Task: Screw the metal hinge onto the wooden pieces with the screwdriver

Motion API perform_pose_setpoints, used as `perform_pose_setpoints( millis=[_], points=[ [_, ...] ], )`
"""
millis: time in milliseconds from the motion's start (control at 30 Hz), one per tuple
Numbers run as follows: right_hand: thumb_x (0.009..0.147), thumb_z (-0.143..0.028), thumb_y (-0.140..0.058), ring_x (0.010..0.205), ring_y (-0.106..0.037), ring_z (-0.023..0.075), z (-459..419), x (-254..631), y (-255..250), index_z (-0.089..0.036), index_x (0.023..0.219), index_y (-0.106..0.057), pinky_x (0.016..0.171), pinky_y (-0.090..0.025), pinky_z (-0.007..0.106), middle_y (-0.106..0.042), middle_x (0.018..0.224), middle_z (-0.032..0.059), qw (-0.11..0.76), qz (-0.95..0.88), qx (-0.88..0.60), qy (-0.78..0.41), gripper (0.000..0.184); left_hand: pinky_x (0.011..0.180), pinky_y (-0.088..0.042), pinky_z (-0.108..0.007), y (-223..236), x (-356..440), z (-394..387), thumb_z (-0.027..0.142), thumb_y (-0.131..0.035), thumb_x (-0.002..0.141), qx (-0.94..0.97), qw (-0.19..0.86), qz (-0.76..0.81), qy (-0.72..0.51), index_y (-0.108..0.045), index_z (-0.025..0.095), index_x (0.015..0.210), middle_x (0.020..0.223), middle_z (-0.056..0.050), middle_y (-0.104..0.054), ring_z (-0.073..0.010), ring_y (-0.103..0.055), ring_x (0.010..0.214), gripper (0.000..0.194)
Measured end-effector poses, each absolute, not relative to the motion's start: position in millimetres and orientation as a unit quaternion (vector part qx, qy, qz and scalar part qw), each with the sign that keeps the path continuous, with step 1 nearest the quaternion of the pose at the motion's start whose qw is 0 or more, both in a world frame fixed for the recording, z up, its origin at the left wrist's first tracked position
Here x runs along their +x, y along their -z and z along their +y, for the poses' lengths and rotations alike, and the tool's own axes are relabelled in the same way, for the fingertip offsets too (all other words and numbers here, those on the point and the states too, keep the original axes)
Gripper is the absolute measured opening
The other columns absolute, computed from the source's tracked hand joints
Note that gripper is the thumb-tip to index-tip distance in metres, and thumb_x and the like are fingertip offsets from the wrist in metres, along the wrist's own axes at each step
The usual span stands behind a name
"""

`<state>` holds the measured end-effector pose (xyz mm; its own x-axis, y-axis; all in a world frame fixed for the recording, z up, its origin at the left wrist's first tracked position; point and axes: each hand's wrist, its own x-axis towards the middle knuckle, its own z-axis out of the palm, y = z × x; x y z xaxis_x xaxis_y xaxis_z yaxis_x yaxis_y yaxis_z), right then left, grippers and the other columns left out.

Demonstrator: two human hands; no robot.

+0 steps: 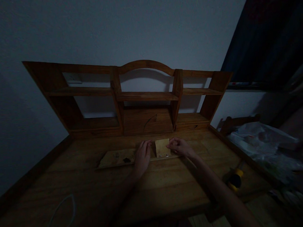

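A long flat wooden board [113,158] lies across the middle of a wooden desk [155,184]. A small pale wooden block [162,147] stands upright on the board, with small metal fittings at its foot. My left hand [142,157] rests on the board just left of the block, fingers stretched forward and touching its left side. My right hand [179,146] is curled at the block's right edge, fingertips pinching it. A small dark piece [126,160] lies on the board to the left.
A wooden shelf unit [145,95] stands at the back of the desk against a white wall. A white cable [62,208] loops at the front left. A yellow and black tool [235,179] lies at the right edge. Plastic bags [264,141] sit beyond the desk's right side.
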<state>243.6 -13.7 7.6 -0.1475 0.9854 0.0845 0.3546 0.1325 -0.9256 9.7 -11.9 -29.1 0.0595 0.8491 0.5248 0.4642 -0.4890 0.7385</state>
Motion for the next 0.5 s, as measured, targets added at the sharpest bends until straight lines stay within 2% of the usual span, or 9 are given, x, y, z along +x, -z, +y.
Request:
perform_pose_setpoints(
  millis=[133,267,333,433,500],
  points=[
    [0.072,-0.054,-0.075,0.051,-0.044,0.0092,-31.8,250.0,-10.7,-0.019,0.085,-0.057,0.050,-0.033,0.021,-0.050,0.055,-0.0069,0.376,-0.682,-0.496,-0.385,0.042,0.102,-0.046,-0.039,31.2,9.8,-9.9,0.032,-0.035,0.104,0.695,0.189,0.477,-0.503,-0.062,0.023,0.115,0.118,-0.007,-0.063,-0.0217,-0.059,0.113,0.031],
    [0.078,-0.034,-0.073,0.058,-0.048,0.0101,-64.1,253.4,-13.6,-0.019,0.086,-0.063,0.054,-0.033,0.022,-0.053,0.063,-0.0048,0.339,-0.726,-0.488,-0.347,0.021,0.101,-0.047,-0.039,32.1,10.2,-9.6,0.033,-0.038,0.103,0.695,0.185,0.482,-0.500,-0.063,0.023,0.113,0.117,-0.007,-0.064,-0.0221,-0.060,0.112,0.028],
    [0.079,-0.024,-0.069,0.063,-0.053,0.0119,-81.3,254.5,-12.9,-0.020,0.092,-0.067,0.059,-0.035,0.023,-0.059,0.069,-0.0029,0.312,-0.751,-0.489,-0.315,0.013,0.098,-0.048,-0.038,32.9,10.3,-9.5,0.032,-0.041,0.102,0.699,0.187,0.479,-0.497,-0.062,0.022,0.112,0.116,-0.007,-0.065,-0.0219,-0.061,0.110,0.025],
    [0.088,-0.020,-0.056,0.080,-0.064,0.0168,-100.4,255.5,-6.3,-0.023,0.115,-0.065,0.072,-0.043,0.026,-0.070,0.093,0.0028,0.227,-0.821,-0.489,-0.188,0.028,0.097,-0.049,-0.038,34.8,9.7,-8.1,0.029,-0.044,0.100,0.706,0.184,0.474,-0.494,-0.061,0.021,0.113,0.115,-0.008,-0.065,-0.0217,-0.062,0.109,0.022],
    [0.095,-0.022,-0.049,0.088,-0.067,0.0197,-106.3,255.8,1.3,-0.023,0.130,-0.058,0.077,-0.046,0.029,-0.071,0.107,0.0070,0.162,-0.856,-0.481,-0.097,0.037,0.098,-0.049,-0.038,36.4,8.8,-6.5,0.026,-0.046,0.099,0.711,0.179,0.471,-0.491,-0.060,0.021,0.114,0.115,-0.008,-0.064,-0.0216,-0.062,0.108,0.021]
  ],
)
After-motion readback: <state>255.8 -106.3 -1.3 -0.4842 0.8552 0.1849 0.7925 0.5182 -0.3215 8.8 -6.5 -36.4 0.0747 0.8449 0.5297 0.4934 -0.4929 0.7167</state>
